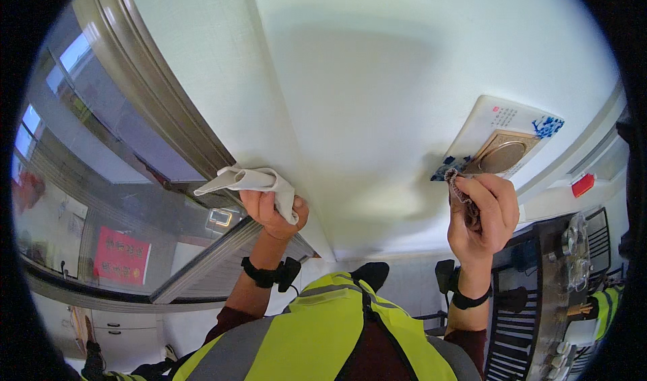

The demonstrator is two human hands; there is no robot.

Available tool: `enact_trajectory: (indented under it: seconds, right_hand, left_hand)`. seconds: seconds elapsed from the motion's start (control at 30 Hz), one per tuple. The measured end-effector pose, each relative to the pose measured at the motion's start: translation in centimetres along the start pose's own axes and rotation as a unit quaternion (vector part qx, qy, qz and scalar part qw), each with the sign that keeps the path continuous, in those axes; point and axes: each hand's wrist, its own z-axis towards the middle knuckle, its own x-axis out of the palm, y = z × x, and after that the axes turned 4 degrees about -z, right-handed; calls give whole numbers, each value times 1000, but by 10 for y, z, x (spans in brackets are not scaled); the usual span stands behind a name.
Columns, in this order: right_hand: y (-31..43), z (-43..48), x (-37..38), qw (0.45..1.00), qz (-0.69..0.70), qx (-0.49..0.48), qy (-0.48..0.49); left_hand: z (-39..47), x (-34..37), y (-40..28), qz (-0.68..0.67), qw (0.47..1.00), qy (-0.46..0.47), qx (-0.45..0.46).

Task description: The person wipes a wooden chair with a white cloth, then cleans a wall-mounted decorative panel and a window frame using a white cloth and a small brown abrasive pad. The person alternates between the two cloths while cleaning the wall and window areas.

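Note:
My left hand (273,211) grips a folded white cloth (247,178) beside the wall's corner and the frame of a glass door or window. In my right hand (490,214), a crumpled brown cloth (459,191) is pinched between thumb and fingers. That cloth is at the lower left corner of a wall switch surround (482,120), white with blue floral decoration and some writing. A gold-coloured switch plate (500,156) with a large round button sits inside the surround. My fingers hide the surround's lower edge, and whether the cloth touches it is unclear.
A metal-framed glass panel (187,224) stands at the left, with a red paper sign (121,254) bearing writing seen through it. At the right are a dark table (551,285), slatted chairs (513,325) and a person in a yellow vest (606,305). White drawers (126,330) stand lower left.

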Motion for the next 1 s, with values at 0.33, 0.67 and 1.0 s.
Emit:
enact_trajectory:
  seconds: [0.33,0.67,1.0]
  right_hand:
    - [-30,-33,-32,995,-56,83,-15]
    - [-42,-94,-146,928,-261,235,-122]
    - [29,-172,-275,791,-428,377,-222]
  left_hand:
    - [-20,2,12,110,993,-14,47]
    - [-25,4,16,150,976,-72,143]
    - [-46,6,52,47,990,-90,100]
